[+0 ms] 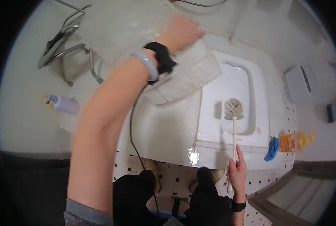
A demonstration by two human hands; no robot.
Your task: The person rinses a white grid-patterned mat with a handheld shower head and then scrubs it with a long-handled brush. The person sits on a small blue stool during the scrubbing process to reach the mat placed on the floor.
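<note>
My left hand [185,33], blurred, reaches across a translucent plastic sheet [120,28] and overlaps it. Whether the fingers grip the sheet cannot be made out. One end [185,80] of the sheet hangs over the wet white platform beside the squat toilet. In my right hand [237,171] is the long white handle of a toilet brush [234,130]. Its bristle head [234,106] points away from me, over the basin of the white squat toilet [235,70]; contact with the basin is unclear.
A folding chair [63,42] stands at upper left, near a lilac pump bottle [65,104]. To the right are an orange cleaner bottle [292,142], a blue cloth or glove [272,149] and a lidded grey-white bin [299,83]. A dark cable [131,121] runs down past my legs.
</note>
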